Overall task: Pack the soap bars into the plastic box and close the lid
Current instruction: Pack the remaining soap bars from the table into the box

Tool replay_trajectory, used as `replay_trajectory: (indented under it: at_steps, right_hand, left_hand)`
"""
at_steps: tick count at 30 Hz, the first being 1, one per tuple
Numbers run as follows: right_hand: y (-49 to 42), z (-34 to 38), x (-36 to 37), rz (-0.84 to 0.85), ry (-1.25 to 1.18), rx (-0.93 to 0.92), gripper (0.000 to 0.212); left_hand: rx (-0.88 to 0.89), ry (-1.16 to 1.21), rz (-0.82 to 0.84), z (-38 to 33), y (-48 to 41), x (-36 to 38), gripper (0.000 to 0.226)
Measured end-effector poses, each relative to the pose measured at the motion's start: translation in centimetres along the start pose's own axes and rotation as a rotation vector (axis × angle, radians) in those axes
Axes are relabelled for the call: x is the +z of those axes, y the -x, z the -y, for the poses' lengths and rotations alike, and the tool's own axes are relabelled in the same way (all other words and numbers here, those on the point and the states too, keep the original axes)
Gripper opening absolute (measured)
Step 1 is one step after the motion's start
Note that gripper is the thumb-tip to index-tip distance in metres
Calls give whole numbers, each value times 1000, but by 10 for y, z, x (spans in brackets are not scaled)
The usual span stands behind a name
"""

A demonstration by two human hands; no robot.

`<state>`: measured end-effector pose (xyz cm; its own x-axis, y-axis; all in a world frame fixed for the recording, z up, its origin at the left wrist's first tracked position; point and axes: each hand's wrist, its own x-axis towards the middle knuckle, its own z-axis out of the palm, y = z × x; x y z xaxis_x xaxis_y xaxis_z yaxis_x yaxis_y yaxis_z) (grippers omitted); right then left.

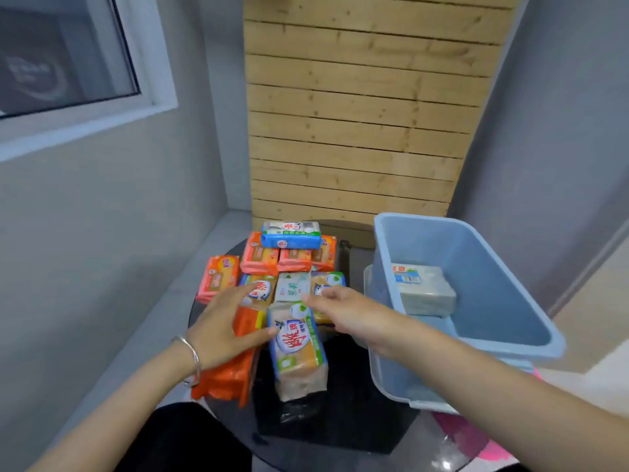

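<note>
Several wrapped soap packs lie heaped on a small round dark table [340, 434]. An orange-and-green pack [297, 352] lies nearest me. Orange packs [258, 258] and a blue pack [291, 240] are stacked behind it. My left hand [221, 325] reaches over the pile with spread fingers, its thumb touching the near pack. My right hand [335, 306] hovers over the middle packs with fingers apart, holding nothing. The pale blue plastic box [531, 321] stands tilted at the right with one whitish soap pack [425, 289] inside. Under the box lies its clear lid [391, 383].
A wooden slat panel [357, 131] leans against the wall behind the table. Grey walls close in on both sides, with a window [61, 63] at upper left. Something pink [476, 441] shows under the table's right edge. A bracelet sits on my left wrist.
</note>
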<state>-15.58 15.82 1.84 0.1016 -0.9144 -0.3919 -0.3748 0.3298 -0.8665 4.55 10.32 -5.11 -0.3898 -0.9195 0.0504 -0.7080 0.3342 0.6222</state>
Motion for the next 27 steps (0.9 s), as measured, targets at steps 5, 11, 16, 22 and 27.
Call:
replay_trajectory:
  at_steps: [5, 11, 16, 22, 27]
  right_hand:
    - [-29, -48, 23, -19, -158, 170, 49]
    - [-36, -71, 54, -81, -364, 105, 34]
    - [-27, -67, 71, -89, -569, 32, 38]
    - [-16, -44, 65, -118, -643, -178, 40]
    - [4, -10, 27, -186, -459, -357, 61]
  left_hand:
    - [-125, -98, -19, 23, 16, 25, 132]
    - [-45, -396, -38, 8, 28, 34, 121]
    - [27, -455, 24, -3, 34, 48, 121]
    - [69, 208, -68, -35, 31, 31, 60]
    - [151, 664, -163, -97, 23, -2, 51]
